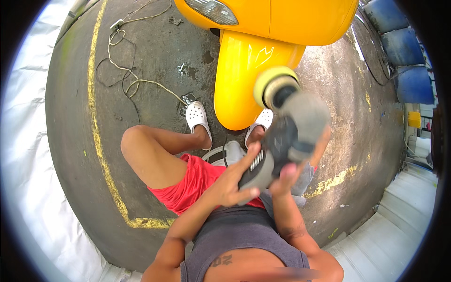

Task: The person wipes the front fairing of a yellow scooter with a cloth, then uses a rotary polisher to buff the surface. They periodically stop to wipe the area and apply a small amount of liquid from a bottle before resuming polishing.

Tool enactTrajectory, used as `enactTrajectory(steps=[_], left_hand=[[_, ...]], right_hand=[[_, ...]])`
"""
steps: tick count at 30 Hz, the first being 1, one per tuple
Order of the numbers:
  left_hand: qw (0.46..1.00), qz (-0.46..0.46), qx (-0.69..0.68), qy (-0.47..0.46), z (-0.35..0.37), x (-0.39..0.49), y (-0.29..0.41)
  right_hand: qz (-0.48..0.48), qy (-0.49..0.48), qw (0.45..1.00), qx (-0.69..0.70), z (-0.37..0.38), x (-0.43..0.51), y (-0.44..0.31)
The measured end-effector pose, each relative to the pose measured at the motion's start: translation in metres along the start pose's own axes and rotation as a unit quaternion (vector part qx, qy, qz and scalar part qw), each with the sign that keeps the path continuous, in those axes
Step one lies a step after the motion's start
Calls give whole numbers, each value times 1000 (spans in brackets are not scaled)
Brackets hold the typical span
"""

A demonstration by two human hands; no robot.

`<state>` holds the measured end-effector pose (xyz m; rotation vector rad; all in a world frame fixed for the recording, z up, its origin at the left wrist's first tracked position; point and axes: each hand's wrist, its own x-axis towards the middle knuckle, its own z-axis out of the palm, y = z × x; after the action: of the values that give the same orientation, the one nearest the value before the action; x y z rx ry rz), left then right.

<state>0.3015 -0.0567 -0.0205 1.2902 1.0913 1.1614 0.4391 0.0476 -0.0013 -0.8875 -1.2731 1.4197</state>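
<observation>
An electric polisher (285, 141) with a dark and grey body is raised at a tilt above my lap, slightly blurred. Its yellow foam pad (264, 83) points up and away from me, in front of a yellow motor scooter's front fender (232, 88). My left hand (232, 179) holds the rear of the polisher's body from the left. From the other side my right hand (287, 178) grips it, with part of that hand hidden behind the tool. Whether the pad touches the fender cannot be told; it appears apart from it.
Above the fender is the scooter's yellow front body (303, 21) with a clear lamp lens (213, 11). A pale extension cord (132, 88) loops across the wet concrete floor (169, 70) at left. Blue drums (403, 46) stand at right. A grey cloth (304, 181) hangs near my right leg.
</observation>
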Motion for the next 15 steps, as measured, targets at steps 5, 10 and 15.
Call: enactTrajectory(steps=[5, 10, 15], left_hand=[[993, -16, -101, 57, 22, 17, 6], [988, -33, -110, 108, 40, -16, -16], [994, -5, -81, 76, 23, -40, -48]], right_hand=[[-19, 3, 1000, -11, -8, 14, -10], [7, -44, 999, 16, -3, -12, -3], [-56, -39, 997, 21, 7, -32, 19]])
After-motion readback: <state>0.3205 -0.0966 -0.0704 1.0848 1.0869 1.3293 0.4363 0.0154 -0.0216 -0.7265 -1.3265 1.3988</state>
